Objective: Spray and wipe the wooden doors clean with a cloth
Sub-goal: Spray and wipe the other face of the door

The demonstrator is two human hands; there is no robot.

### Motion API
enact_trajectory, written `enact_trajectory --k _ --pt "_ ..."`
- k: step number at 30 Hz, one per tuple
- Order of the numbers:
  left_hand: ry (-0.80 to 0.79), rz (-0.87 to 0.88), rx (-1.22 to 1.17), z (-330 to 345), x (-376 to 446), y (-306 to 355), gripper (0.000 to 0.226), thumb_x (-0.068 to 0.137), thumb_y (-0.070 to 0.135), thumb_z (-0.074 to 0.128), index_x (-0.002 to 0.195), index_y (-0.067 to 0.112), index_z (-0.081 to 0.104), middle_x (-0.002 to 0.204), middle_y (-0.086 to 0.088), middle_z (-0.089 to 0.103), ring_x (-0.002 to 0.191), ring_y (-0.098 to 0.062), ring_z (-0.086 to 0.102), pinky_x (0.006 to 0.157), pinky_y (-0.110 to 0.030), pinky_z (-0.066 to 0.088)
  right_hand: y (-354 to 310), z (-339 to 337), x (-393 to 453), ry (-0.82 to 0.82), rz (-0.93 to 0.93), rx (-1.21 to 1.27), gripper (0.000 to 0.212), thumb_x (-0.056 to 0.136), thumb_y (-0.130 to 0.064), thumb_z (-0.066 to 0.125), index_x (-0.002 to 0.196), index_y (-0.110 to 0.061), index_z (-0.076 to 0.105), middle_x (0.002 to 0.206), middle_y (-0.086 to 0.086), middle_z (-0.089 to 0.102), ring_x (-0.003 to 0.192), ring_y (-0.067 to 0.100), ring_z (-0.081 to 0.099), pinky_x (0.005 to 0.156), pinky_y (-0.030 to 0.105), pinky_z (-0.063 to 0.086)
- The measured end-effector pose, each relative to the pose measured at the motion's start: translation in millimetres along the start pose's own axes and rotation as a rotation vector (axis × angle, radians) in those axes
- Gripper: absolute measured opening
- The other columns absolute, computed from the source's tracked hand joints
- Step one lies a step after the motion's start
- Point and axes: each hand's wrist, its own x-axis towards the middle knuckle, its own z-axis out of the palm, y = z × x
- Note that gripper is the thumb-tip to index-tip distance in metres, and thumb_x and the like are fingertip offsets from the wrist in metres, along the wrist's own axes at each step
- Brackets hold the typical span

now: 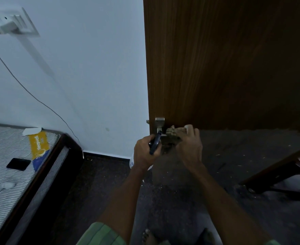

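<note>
Head view: left hand (145, 152) curled round spray bottle (155, 143) (blue head up, white body below the fist), just beside the door handle (159, 127). Right hand (190, 145) gripping bunched cloth (174, 134), pressed at wooden door (225, 64) near the handle.

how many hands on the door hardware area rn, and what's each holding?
2. The left hand grips a dark-nozzled spray bottle just below the metal handle plate. The right hand holds the cloth against the wooden door beside the handle.
</note>
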Motion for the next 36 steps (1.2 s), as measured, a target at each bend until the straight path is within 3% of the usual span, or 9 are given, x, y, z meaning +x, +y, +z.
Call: enact_trajectory --k 2,4,12,16,21,27,31,33,36 --pt "-0.013 -0.003 0.015 1.2 2.5 0.6 0.020 0.091 0.040 0.064 0.084 0.022 0.069 0.066 0.011 0.062 0.055 -0.009 0.056 0.053 -0.021 0.039 -8.4 -0.4 5.3 -0.008 0.075 -0.018 0.032 0.087 -0.006 0.071 0.117 -0.018 0.071 0.114 0.004 0.050 0.097 0.020 0.046 0.075 0.032 0.052" --pt "-0.005 0.004 0.040 0.4 2.7 3.4 0.024 0.089 0.041 0.063 0.085 0.019 0.072 0.067 0.010 0.064 0.054 -0.008 0.056 0.053 -0.020 0.038 -24.3 3.8 10.8 -0.066 0.008 -0.064 0.024 0.090 -0.013 0.069 0.113 -0.020 0.070 0.114 0.003 0.051 0.098 0.020 0.046 0.079 0.036 0.051" --pt "0.041 0.008 0.021 -7.2 -10.3 16.3 0.026 0.091 0.044 0.063 0.087 0.020 0.071 0.069 0.011 0.063 0.057 -0.008 0.057 0.057 -0.017 0.040 -28.6 -15.3 49.3 -0.408 -0.158 -0.297 0.030 0.095 -0.029 0.059 0.124 -0.028 0.066 0.124 0.004 0.044 0.112 0.024 0.041 0.093 0.041 0.041" --pt "0.041 0.003 -0.006 -8.0 -20.3 19.4 0.025 0.093 0.042 0.063 0.088 0.020 0.072 0.070 0.008 0.066 0.059 -0.010 0.059 0.057 -0.022 0.044 -1.6 -27.1 40.6 -0.347 -0.079 -0.411 0.031 0.093 -0.034 0.064 0.124 -0.029 0.065 0.124 0.007 0.044 0.112 0.026 0.042 0.094 0.043 0.042" --pt "0.038 0.031 -0.001 -10.9 -22.2 28.4 0.030 0.092 0.045 0.062 0.093 0.017 0.075 0.073 0.012 0.065 0.058 -0.006 0.057 0.059 -0.012 0.038 -55.3 -4.9 32.1 -0.308 -0.018 -0.327 0.019 0.097 -0.031 0.062 0.113 -0.024 0.068 0.128 0.007 0.045 0.117 0.028 0.041 0.096 0.044 0.039" --pt "0.025 0.016 0.042 -9.7 -19.0 33.0 0.015 0.093 0.036 0.065 0.086 0.023 0.069 0.068 0.017 0.058 0.057 -0.004 0.056 0.057 -0.009 0.033 -3.7 -19.4 38.7 -0.343 0.021 -0.372 0.029 0.096 -0.032 0.060 0.125 -0.032 0.063 0.127 0.008 0.043 0.115 0.028 0.041 0.097 0.046 0.040" --pt "0.002 -0.013 0.043 -7.2 -15.5 31.6 0.014 0.091 0.035 0.066 0.086 0.023 0.069 0.067 0.018 0.057 0.055 -0.002 0.054 0.057 -0.008 0.032 -42.5 -6.4 34.1 -0.328 0.016 -0.304 0.023 0.099 -0.031 0.058 0.121 -0.029 0.065 0.129 0.008 0.044 0.119 0.029 0.041 0.097 0.046 0.040" --pt "-0.016 -0.035 0.061 -5.6 -14.5 27.4 0.013 0.091 0.035 0.066 0.086 0.023 0.070 0.068 0.016 0.059 0.055 -0.003 0.053 0.056 -0.011 0.033 -42.1 -4.7 25.9 -0.280 0.140 -0.163 0.023 0.097 -0.024 0.059 0.119 -0.030 0.064 0.129 0.006 0.043 0.117 0.028 0.042 0.097 0.044 0.042" --pt "-0.031 -0.051 0.078 -6.3 -17.6 22.0 0.011 0.090 0.034 0.066 0.082 0.026 0.066 0.066 0.016 0.057 0.054 -0.004 0.053 0.053 -0.016 0.033 -25.1 -8.7 13.6 -0.144 0.507 0.238 0.034 0.097 -0.009 0.056 0.124 -0.028 0.062 0.131 0.004 0.045 0.112 0.023 0.049 0.090 0.039 0.050"
